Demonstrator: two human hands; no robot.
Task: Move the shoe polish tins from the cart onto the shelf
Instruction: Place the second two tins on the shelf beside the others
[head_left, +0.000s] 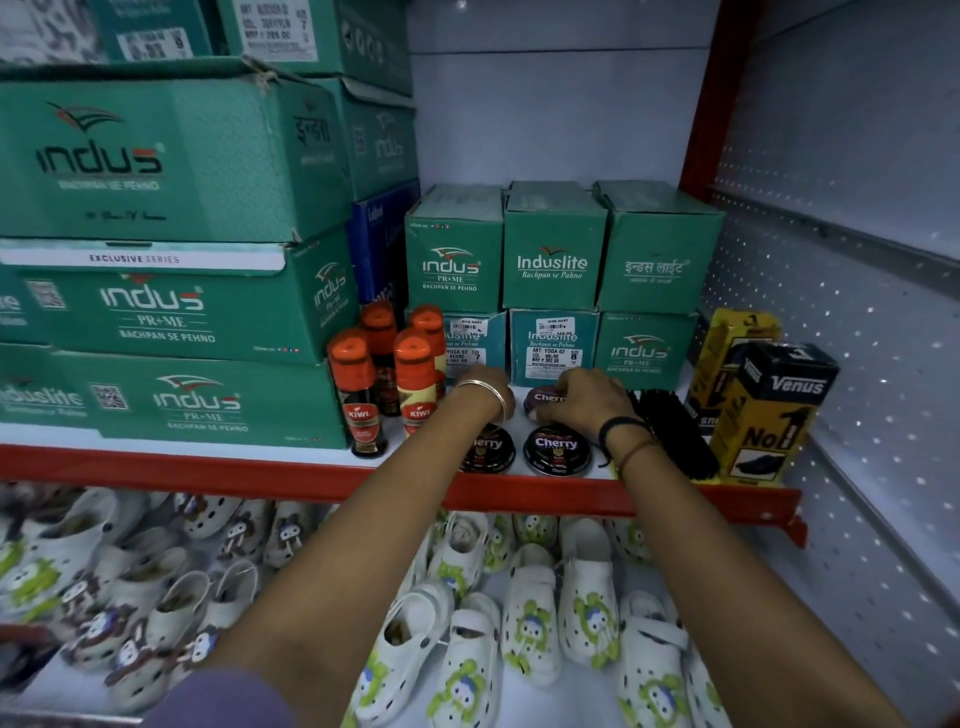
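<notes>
While the left hand (480, 382) stays unreadable, right hand (582, 397) fingers clasp a flat, label-up tin (543, 400).

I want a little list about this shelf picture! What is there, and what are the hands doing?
Place: shop shelf with a red front edge
Polish tins seen: three round Cherry tins; front right tin, front left tin, back tin
Right hand: resting on the back tin
Left hand: reaching behind the front left tin; what it touches is hidden
Left of tins: Kiwi bottles with orange caps
Right of tins: black brush, yellow Venus box
Behind: green shoe boxes
Below: white clogs
</notes>
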